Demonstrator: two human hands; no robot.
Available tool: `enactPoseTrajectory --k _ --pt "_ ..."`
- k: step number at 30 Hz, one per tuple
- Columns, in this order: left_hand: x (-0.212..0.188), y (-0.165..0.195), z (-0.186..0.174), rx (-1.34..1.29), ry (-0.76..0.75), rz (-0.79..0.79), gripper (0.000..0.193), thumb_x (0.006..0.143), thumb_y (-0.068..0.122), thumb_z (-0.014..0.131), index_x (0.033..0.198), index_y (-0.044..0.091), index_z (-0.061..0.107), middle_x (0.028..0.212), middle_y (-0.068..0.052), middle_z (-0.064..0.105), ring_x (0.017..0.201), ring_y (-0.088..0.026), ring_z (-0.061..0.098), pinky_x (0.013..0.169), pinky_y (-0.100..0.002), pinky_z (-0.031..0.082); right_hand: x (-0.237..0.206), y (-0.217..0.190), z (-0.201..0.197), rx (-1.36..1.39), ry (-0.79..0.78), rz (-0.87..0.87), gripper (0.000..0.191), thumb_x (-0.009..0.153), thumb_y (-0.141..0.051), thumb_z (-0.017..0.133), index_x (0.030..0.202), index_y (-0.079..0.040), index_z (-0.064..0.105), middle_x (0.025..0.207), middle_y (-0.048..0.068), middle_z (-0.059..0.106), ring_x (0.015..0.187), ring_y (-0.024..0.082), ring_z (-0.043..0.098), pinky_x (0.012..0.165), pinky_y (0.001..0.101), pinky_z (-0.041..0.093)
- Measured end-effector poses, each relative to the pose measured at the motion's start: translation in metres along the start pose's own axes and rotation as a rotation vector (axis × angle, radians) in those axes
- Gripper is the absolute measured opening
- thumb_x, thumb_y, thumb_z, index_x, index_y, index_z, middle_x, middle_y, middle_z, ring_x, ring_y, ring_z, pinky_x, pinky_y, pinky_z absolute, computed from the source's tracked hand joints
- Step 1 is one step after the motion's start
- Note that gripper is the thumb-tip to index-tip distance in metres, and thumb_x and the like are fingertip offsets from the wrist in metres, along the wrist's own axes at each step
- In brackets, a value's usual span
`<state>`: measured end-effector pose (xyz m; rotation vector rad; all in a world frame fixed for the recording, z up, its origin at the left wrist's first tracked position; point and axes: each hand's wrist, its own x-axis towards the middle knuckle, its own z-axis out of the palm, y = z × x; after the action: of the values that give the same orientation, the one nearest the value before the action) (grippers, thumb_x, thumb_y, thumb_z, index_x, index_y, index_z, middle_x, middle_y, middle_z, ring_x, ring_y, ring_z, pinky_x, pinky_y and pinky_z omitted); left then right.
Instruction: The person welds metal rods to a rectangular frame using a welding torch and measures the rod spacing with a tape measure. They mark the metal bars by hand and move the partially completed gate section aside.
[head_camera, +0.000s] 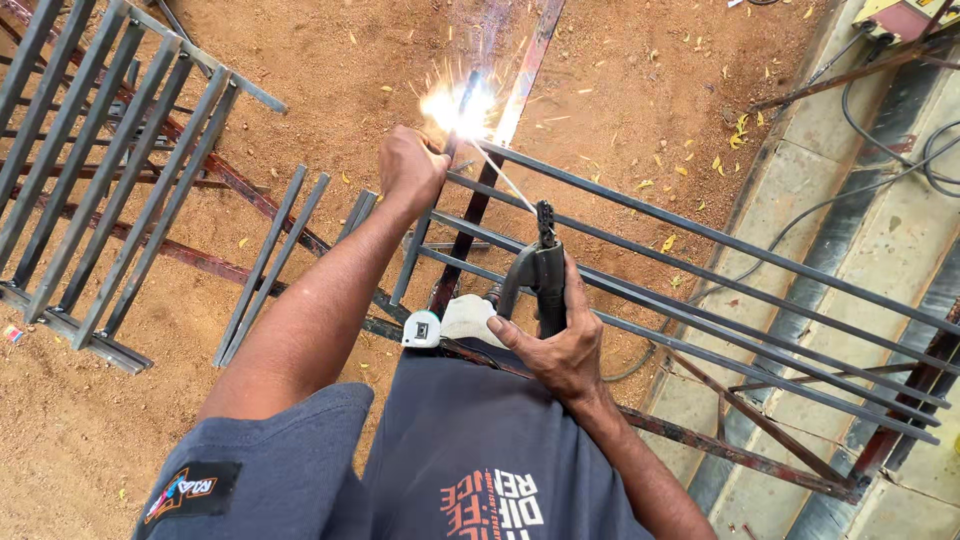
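Right hand (562, 345): grip closed around the dark handle of an electrode holder (541, 268), thumb along the left side, fingers wrapped behind. The holder stands nearly upright in the fist, its jaw end above the knuckles.

Welding rod (505, 180): thin and pale, clamped at the top of the holder, slanting up and to the left, away from the right hand. Its far tip meets the arc (458, 108), a white glare with sparks flying off, well apart from the right grip and just beside the left hand.

Left hand (410, 165): arm stretched forward, fist closed at the top end of a grey bar of the metal grille (700, 290), just below and left of the arc. What exactly the fingers enclose is hidden by the back of the hand.

Metal grille: long parallel grey bars running from the weld point down to the right, lying across a rusty steel frame (740, 450).

Tape measure (423, 329): white and grey case, at the person's waist, just left of the right hand.

Second grille (100, 170): grey bars, lying on the sandy ground (330, 60) at the left, well apart from both hands.

Cable (860, 190): dark, trailing across the concrete steps (800, 200) on the right.

Welding machine (905, 18): yellow casing, partly in view at the top right corner.
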<state>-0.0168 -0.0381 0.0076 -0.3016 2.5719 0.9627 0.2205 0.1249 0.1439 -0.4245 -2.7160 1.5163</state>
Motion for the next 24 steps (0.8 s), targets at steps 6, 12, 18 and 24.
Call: enactPoseTrajectory --k 6,12,18,24 --pt "0.004 -0.004 0.006 0.046 -0.023 -0.031 0.013 0.08 0.018 0.086 0.076 0.012 0.076 0.074 -0.005 0.073 0.066 -0.013 0.066 0.055 -0.036 0.05 0.002 0.002 -0.002 -0.03 -0.025 -0.063 0.112 0.072 -0.042 0.092 0.153 0.009 0.035 0.124 0.023 0.072 0.111 0.03 0.074 0.093 0.0374 0.061" --pt "0.008 -0.01 0.011 0.009 -0.031 -0.008 0.011 0.082 0.018 0.084 0.079 0.011 0.076 0.074 -0.005 0.074 0.063 -0.011 0.066 0.049 -0.033 0.049 0.001 0.002 -0.003 -0.037 -0.051 -0.085 0.112 0.073 -0.043 0.092 0.154 0.008 0.033 0.123 0.023 0.072 0.11 0.03 0.075 0.092 0.038 0.062" --pt "0.003 -0.006 0.006 0.032 -0.017 0.048 0.014 0.079 0.02 0.086 0.077 0.01 0.077 0.071 -0.007 0.074 0.064 -0.015 0.07 0.054 -0.034 0.052 0.002 0.002 -0.002 -0.052 -0.039 -0.108 0.111 0.073 -0.042 0.092 0.154 0.006 0.034 0.124 0.023 0.071 0.11 0.031 0.075 0.093 0.0389 0.062" --pt "0.0 -0.004 0.002 0.008 0.011 0.086 0.015 0.076 0.02 0.088 0.075 0.008 0.078 0.07 -0.009 0.074 0.064 -0.016 0.07 0.056 -0.035 0.053 0.003 -0.001 -0.003 -0.047 -0.034 -0.052 0.111 0.071 -0.042 0.093 0.154 0.004 0.036 0.123 0.021 0.072 0.11 0.03 0.076 0.092 0.0386 0.062"
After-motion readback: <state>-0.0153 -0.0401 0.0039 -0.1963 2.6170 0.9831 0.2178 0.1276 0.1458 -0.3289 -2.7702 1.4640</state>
